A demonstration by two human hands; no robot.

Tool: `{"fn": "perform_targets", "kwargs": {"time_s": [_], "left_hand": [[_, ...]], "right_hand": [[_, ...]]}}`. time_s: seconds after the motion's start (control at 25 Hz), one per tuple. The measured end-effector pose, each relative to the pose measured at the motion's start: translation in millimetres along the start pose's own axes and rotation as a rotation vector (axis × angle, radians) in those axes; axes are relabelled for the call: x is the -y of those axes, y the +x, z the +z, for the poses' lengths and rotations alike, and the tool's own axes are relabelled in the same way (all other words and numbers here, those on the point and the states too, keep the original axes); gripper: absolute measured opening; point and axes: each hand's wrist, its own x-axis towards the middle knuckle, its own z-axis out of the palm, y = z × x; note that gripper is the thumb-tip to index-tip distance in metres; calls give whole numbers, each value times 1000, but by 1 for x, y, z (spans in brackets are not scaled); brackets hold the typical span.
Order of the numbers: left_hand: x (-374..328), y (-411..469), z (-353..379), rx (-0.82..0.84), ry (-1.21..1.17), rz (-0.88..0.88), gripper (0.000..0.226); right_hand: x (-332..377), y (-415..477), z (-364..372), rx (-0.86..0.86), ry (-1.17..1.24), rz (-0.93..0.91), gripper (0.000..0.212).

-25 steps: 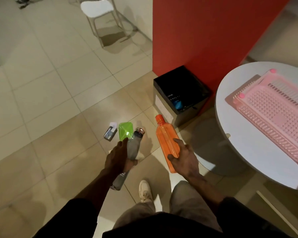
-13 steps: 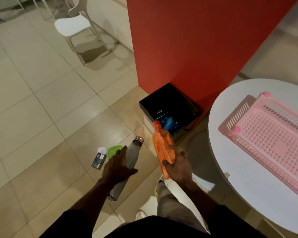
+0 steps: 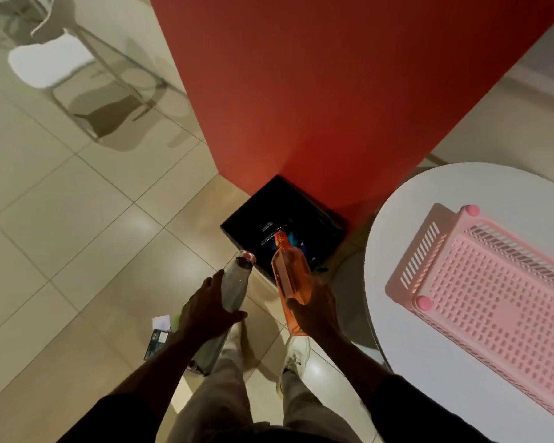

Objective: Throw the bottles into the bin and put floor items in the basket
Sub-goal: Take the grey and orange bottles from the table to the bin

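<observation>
Two bottles gripped: orange bottle (image 3: 291, 276) neck over bin (image 3: 327, 225)

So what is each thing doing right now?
Orange bottle: capped, held by the right hand, its neck over the bin.
Grey bottle: capped, held by the left hand.
Black bin: open, something blue inside.
Pink basket: upside down on the white table.
Small packet: lying on the floor.
White chair: upright, nobody on it.
</observation>
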Motion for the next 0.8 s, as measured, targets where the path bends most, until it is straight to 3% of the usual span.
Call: {"fn": "perform_targets", "kwargs": {"time_s": [0.12, 0.32, 0.56, 0.8], "left_hand": [[-3, 42, -10, 69, 28, 86, 113], [-9, 119, -33, 202, 15, 195, 105], [-21, 199, -42, 345, 26, 187, 95], [-49, 259, -18, 418, 75, 198, 93]], "right_hand": [[6, 21, 3, -47, -54, 90, 70], [30, 49, 25, -230, 70, 242, 66], [40, 81, 63, -200, 209, 476, 77], [20, 141, 79, -204, 211, 554, 70]]}}
